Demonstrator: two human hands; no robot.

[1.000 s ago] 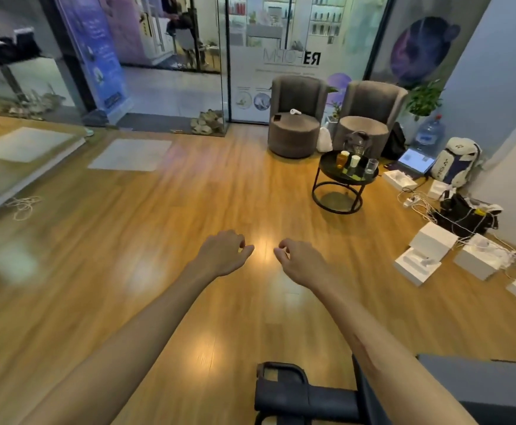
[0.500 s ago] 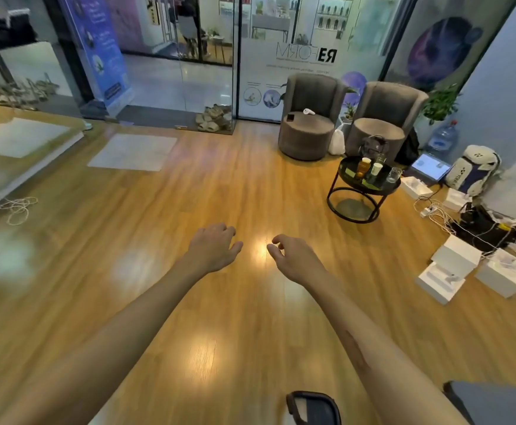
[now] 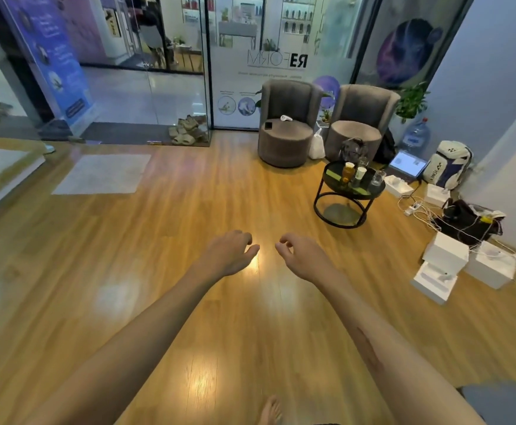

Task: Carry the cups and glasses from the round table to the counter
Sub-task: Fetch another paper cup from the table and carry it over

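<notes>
Two hands empty: left hand (image 3: 230, 254) and right hand (image 3: 302, 256) out front, fingers loosely curled, nothing held. Cups and glasses (image 3: 361, 176) sit on round table (image 3: 331, 179), well apart, ahead right. Likely approach step: walk closer, skirt floor cables (image 3: 416, 210), take one vessel per hand.

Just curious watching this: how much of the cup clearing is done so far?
Nothing looks moved yet. The cups and glasses stand on the round table across the floor. The left hand and right hand hold nothing. No counter is visible.
</notes>
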